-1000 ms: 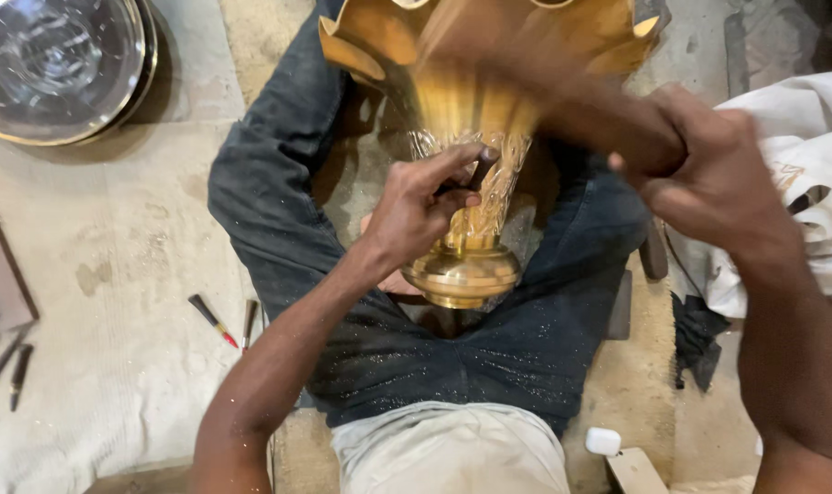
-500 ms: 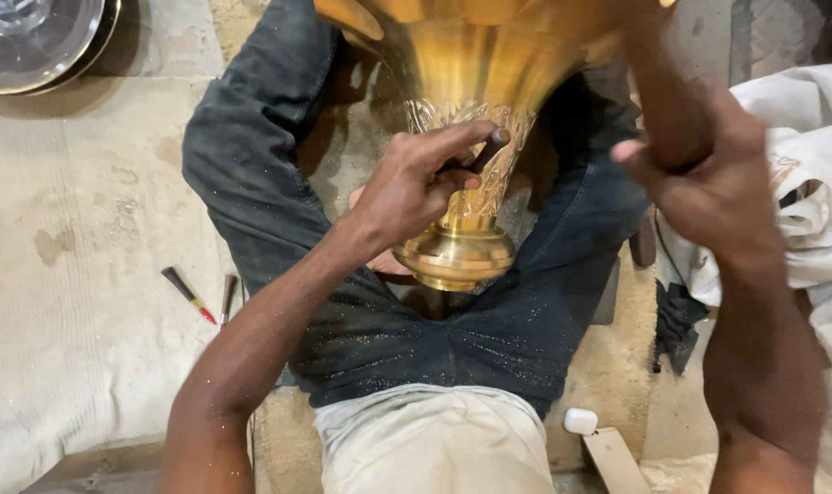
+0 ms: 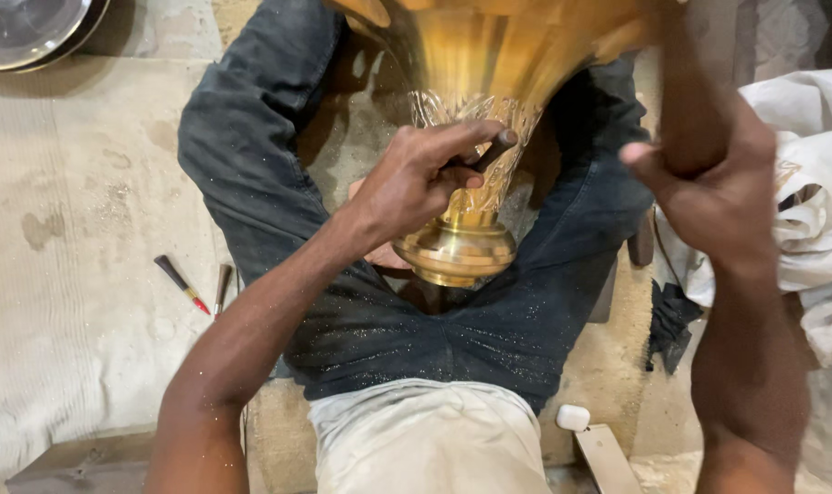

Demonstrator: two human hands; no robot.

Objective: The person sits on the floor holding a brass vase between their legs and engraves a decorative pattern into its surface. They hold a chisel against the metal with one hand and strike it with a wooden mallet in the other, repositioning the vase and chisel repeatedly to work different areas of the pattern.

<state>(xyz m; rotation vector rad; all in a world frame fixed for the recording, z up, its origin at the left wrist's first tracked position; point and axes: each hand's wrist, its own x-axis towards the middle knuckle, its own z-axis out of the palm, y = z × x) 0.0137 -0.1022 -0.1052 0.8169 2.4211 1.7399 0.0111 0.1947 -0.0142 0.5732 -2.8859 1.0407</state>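
head view: the brass vase [image 3: 489, 101] lies tilted across your lap, its round foot [image 3: 457, 249] pointing toward your waist between your thighs and its flared mouth running off the top edge of the picture. judge it as heavy, rigid metal; the polished flare looks slippery, while the engraved neck [image 3: 489, 146] should give better purchase. the narrow neck and the foot look like the sound places to take hold, and a drop could dent the thin flare.

your left hand [image 3: 420, 178] sits on the engraved neck, its fingers [image 3: 466, 137] clenched around a small dark tool [image 3: 491, 151] whose tip meets the pattern; the foot lies just below that hand. your right hand [image 3: 718, 183] is up against the right side of the flare, motion-blurred, and you cannot tell whether its fingers are closed on the metal or only pressing it.

on the floor [image 3: 77, 274] to your left lie a red-tipped pencil-like tool [image 3: 182, 284] and a second thin tool [image 3: 222, 285], well apart from the vase. a metal dish [image 3: 32, 32] sits at the top left corner, crumpled white cloth [image 3: 814, 229] at the right edge.
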